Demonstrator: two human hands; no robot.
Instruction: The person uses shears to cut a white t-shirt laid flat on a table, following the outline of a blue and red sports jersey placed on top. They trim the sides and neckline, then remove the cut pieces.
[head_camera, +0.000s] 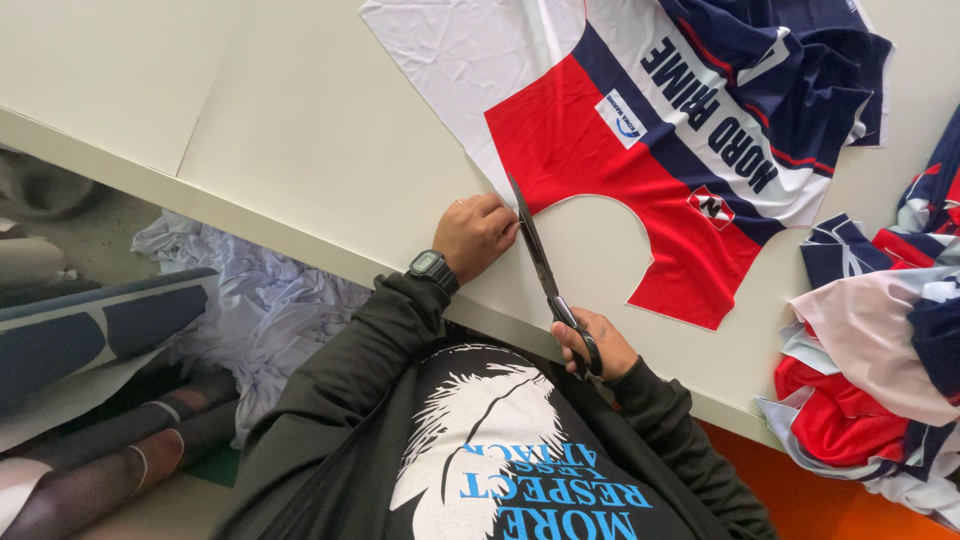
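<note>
A printed fabric panel in red, white and navy lies flat on the cream table. My right hand grips the handles of long black scissors, whose blades point away from me along the white edge of the fabric. My left hand, with a black watch on the wrist, presses down on the fabric's white margin just left of the blade tips. A curved neckline cutout shows in the red part near the scissors.
A heap of cut fabric pieces in red, pink and navy sits at the table's right end. Crumpled white scraps and rolled material lie on the floor below the table edge to the left.
</note>
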